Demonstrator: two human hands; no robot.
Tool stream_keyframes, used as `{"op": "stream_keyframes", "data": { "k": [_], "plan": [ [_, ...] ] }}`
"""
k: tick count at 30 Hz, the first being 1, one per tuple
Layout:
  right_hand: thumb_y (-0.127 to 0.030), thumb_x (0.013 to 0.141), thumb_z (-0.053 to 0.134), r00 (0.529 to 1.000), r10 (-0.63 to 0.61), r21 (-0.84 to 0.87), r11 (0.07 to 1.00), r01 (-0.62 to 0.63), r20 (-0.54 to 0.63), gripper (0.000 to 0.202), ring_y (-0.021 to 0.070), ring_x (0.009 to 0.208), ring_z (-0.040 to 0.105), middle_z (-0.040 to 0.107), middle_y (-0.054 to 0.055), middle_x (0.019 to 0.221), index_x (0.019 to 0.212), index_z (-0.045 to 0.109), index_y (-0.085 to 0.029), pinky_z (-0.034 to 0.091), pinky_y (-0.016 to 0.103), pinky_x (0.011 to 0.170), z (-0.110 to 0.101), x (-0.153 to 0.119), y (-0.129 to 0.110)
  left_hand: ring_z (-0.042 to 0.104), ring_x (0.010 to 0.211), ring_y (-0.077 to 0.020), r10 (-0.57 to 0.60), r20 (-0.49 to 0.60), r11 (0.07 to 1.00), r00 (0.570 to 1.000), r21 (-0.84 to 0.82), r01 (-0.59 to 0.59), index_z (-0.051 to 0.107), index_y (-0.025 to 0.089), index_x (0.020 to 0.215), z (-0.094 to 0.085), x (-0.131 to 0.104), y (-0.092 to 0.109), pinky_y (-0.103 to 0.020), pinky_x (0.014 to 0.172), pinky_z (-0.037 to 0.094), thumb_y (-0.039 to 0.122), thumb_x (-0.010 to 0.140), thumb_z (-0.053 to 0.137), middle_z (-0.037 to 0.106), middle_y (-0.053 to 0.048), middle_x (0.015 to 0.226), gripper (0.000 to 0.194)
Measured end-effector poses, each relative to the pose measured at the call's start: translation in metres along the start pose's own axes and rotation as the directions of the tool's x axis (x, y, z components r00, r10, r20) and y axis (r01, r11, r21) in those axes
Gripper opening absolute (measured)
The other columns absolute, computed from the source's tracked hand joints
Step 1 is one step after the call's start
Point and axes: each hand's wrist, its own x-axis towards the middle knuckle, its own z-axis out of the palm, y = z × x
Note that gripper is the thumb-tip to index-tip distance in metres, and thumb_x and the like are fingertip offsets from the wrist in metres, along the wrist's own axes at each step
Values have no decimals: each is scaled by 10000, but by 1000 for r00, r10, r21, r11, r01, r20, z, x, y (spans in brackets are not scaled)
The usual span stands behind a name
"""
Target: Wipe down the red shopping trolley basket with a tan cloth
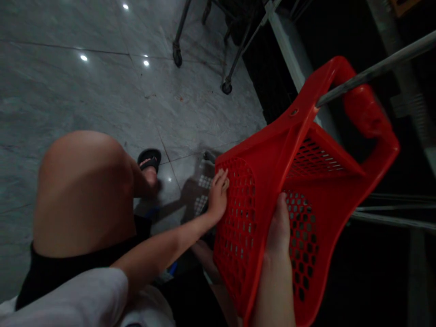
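A red plastic shopping basket (272, 156) with perforated sides and a looped handle end is tilted in front of me, its opening facing right. My left hand (218, 197) is closed against the outer lattice wall near its left edge, fingers bent over the holes. Reaching in past the rim, my right hand (278, 229) grips the basket from its inner side; most of its fingers are hidden. A metal rod (378, 70) passes through the basket's handle end at the upper right.
Dark wheeled metal legs (177, 47) stand on the grey tiled floor (85, 91) at the top. My bent knee (83, 181) and sandalled foot (150, 159) are at left. A pale metal frame bar (288, 50) and dark shelving lie behind the basket.
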Motion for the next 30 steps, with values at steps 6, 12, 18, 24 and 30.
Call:
{"op": "stream_keyframes", "data": {
  "k": [6, 12, 18, 24, 30],
  "plan": [
    [-612, 862, 619, 1000, -19, -42, 999, 19, -3, 454, 263, 1430, 555, 772, 46, 1242, 1137, 769, -284, 463, 489, 1210, 4, -4, -1, 310, 1586, -179, -28, 15, 997, 999, -71, 29, 443, 362, 1567, 1, -50, 10, -444, 1286, 344, 229, 1043, 429, 352, -19, 1697, 541],
    [-611, 864, 612, 998, -47, -21, 999, 48, 38, 477, 267, 1416, 570, 761, 28, 1271, 1191, 749, -291, 492, 491, 1185, 8, 1, -1, 417, 1525, -168, -37, -140, 999, 989, 11, 39, 539, 194, 1469, 23, 93, 5, -411, 1311, 292, 127, 1013, 442, 506, -107, 1591, 471],
    [-616, 923, 517, 993, -16, -1, 1000, 16, 113, 492, 242, 1428, 560, 726, 20, 1345, 1217, 743, -293, 517, 473, 1160, 15, 11, -3, 418, 1527, -167, 244, 16, 970, 970, -10, -244, 543, 260, 1476, 19, 53, 55, -407, 1327, 282, 240, 1078, 424, 510, -18, 1601, 416],
    [-652, 922, 502, 993, 52, 0, 999, -52, 105, 511, 264, 1385, 602, 765, 28, 1265, 1128, 771, -269, 540, 483, 1128, 12, 26, -3, 273, 1594, -171, 280, 399, 951, 873, 12, -310, 290, 463, 1623, -36, -112, 98, -459, 1346, 274, 173, 1070, 337, 299, 99, 1709, 627],
    [-615, 1004, 289, 997, -71, 195, 979, 66, 18, 558, 225, 1396, 591, 750, -4, 1302, 1179, 733, -325, 514, 503, 1126, 22, 25, -1, 243, 1604, -161, 378, 506, 891, 775, 30, -454, 197, 456, 1648, -63, -145, 104, -461, 1350, 252, 204, 1079, 319, 290, 70, 1720, 634]
  ]
}}
